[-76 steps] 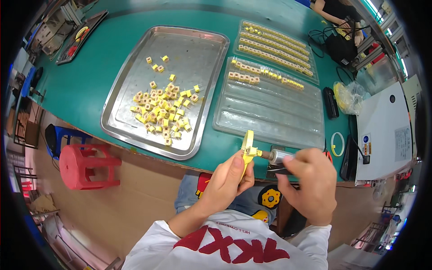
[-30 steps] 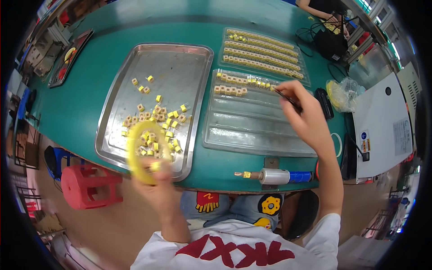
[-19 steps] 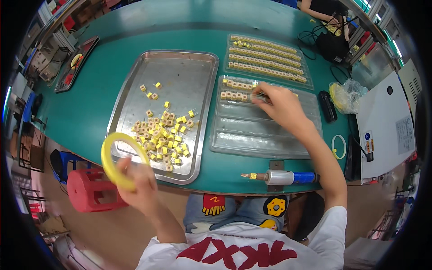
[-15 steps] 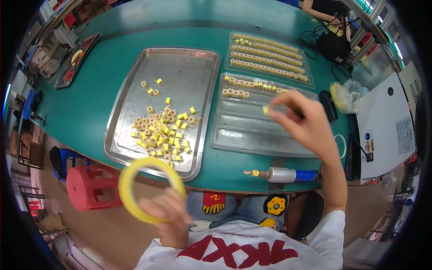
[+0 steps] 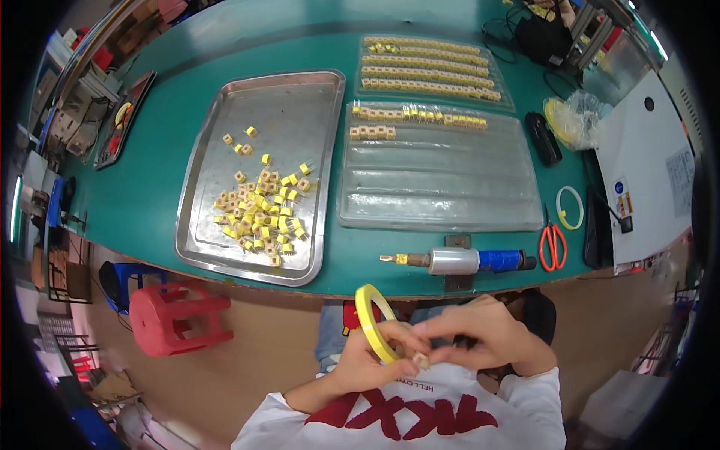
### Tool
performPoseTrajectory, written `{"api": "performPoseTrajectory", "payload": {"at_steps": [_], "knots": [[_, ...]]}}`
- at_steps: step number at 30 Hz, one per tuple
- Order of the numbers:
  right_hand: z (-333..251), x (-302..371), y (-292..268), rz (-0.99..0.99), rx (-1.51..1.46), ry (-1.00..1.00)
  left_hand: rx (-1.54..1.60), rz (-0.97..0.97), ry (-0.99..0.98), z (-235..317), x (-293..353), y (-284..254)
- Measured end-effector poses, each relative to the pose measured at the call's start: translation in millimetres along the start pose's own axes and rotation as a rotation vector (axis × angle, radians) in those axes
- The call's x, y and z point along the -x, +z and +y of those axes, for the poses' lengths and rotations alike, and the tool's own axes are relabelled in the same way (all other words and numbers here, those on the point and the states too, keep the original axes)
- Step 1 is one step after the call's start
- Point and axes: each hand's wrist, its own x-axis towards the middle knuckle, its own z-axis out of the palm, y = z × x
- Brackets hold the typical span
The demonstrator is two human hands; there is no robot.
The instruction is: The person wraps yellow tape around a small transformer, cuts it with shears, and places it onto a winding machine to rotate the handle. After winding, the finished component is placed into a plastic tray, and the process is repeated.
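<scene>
Just in front of my chest, my two hands meet. A roll of yellow tape (image 5: 367, 319) hangs around the fingers of my left hand (image 5: 364, 364). At that hand's thumb tip shows a small beige, square-ended electronic part (image 5: 421, 361), like a coil bobbin. My right hand (image 5: 484, 330) has its thumb and fingers curled in close to the part; what they pinch is hidden. On the table, a metal tray (image 5: 206, 112) holds a loose heap of yellow-wrapped parts (image 5: 262, 206). To its right, a clear plastic tray (image 5: 442, 184) carries one long row and one short row of them.
A second plastic tray (image 5: 499, 71) filled with rows lies behind. Near the front edge sits a silver-and-blue motor tool (image 5: 454, 260), with red-handled scissors (image 5: 553, 247) and a pale tape ring (image 5: 570, 208) to its right. A red stool (image 5: 161, 319) stands at left.
My right hand has come back from over the plastic tray to meet my left at my chest. The tape roll has moved right with my left hand and turned edge-on.
</scene>
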Motion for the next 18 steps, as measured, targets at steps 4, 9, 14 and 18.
{"api": "performPoseTrajectory", "payload": {"at_steps": [4, 9, 14, 18], "knots": [[14.6, 20.9, 19.7, 0.264, -0.150, 0.117, 0.019, 0.172, 0.115, -10.3, 1.3, 1.5], [17.0, 24.8, 34.2, 0.239, -0.354, 0.170, -0.240, 0.229, 0.251, -24.4, -5.9, 2.8], [18.7, 27.1, 32.1, 0.227, -0.423, 0.148, -0.351, 0.187, 0.311, -24.4, -5.1, 1.0], [21.6, 28.1, 32.8, 0.158, -0.556, 0.261, -0.340, 0.185, 0.305, -23.3, -4.8, -0.9]]}}
